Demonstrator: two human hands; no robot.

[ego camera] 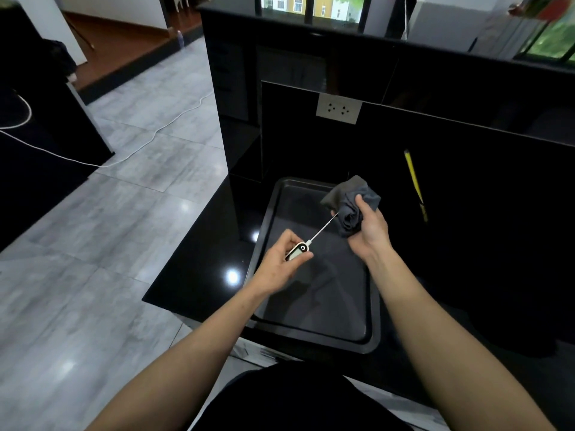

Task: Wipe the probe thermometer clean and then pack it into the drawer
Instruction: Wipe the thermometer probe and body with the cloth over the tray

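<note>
— Two hands, both busy? What has each got?
— The left hand (281,262) pinches the white body of the probe thermometer (298,251), held above the dark baking tray (267,219) on the black counter (199,259). Its thin probe slants up to the far right.
— And the other?
— The right hand (368,231) grips a bunched grey cloth (353,206), into which the probe tip runs.
— Anything else nearby?
— A yellow-handled tool (413,181) lies to the right, and a wall socket (339,108) sits on the far panel.
</note>
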